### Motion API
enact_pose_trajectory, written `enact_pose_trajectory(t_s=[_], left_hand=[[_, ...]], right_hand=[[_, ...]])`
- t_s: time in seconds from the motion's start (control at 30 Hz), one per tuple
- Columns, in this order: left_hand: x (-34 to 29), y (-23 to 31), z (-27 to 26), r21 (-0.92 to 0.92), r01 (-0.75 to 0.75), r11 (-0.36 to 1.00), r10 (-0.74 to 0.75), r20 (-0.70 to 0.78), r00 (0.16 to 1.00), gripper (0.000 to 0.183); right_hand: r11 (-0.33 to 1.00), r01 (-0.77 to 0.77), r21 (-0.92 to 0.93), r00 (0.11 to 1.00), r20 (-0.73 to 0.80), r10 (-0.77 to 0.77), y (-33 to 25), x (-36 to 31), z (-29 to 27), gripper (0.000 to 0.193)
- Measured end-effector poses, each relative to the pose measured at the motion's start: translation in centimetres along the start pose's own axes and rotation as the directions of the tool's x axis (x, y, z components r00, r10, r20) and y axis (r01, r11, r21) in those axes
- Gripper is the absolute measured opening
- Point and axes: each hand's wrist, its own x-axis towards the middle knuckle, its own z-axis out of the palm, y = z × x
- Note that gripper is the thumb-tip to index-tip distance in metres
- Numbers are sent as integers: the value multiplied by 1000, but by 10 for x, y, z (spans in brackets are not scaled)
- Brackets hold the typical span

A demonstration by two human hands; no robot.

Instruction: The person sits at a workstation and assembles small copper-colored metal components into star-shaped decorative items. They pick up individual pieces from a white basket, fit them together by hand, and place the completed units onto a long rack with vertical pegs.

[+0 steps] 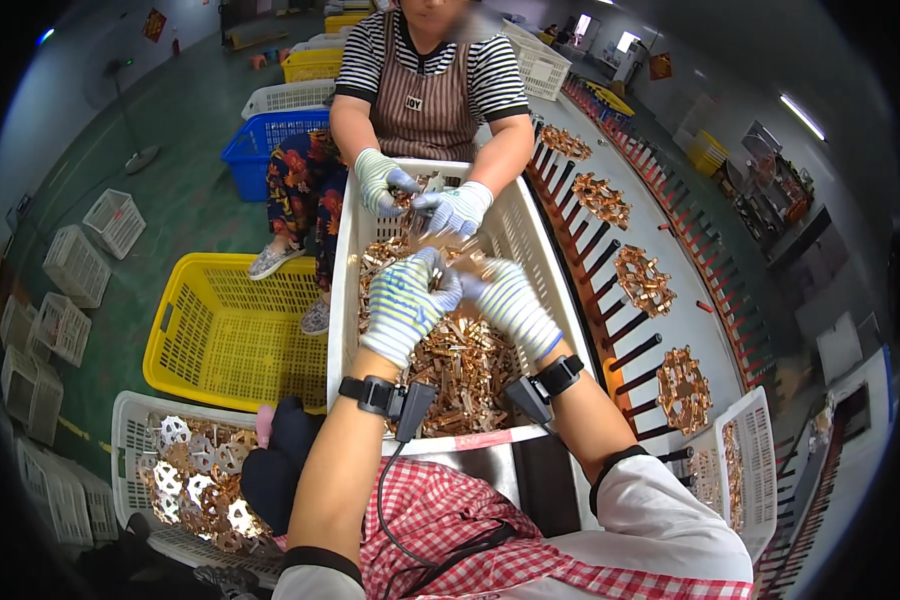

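Both my hands wear white gloves with blue and green stripes, above a long white crate (346, 300) filled with small copper-coloured metal parts (462, 365). My left hand (406, 305) is closed, thumb and fingers pressed together; what it grips is hidden. Close beside it, my right hand (515, 305) is closed in a pinch, its fingertips smeared by motion. A blurred copper-coloured metal part (472, 262) shows at the right fingertips; its exact shape is unclear. Across the crate, a co-worker's gloved hands (452, 210) handle similar parts.
A yellow basket (240, 345) stands left of the crate, with a white basket of flat metal discs (185, 470) nearer me. On the right, a rack with black pegs (635, 352) carries copper ring-shaped assemblies (684, 390). A blue crate (255, 150) stands beside the co-worker (430, 80).
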Motion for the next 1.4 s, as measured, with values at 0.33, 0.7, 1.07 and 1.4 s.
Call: enact_pose_trajectory(t_s=[0.33,0.7,1.07,1.4], left_hand=[[-31,-7,21,-297,379,876,-364,108,925,40],[-69,8,47,-753,405,519,-593,24,805,41],[-354,-11,-187,-382,442,811,-578,-408,707,27],[-507,-17,-294,724,511,463,-468,-290,835,41]], right_hand=[[935,120,334,992,-69,-102,11,-35,-32,40],[944,307,123,948,-123,-293,34,-96,-48,43],[930,2,367,999,-38,13,49,-300,-35,38],[810,111,577,936,-333,109,47,-364,-38,46]])
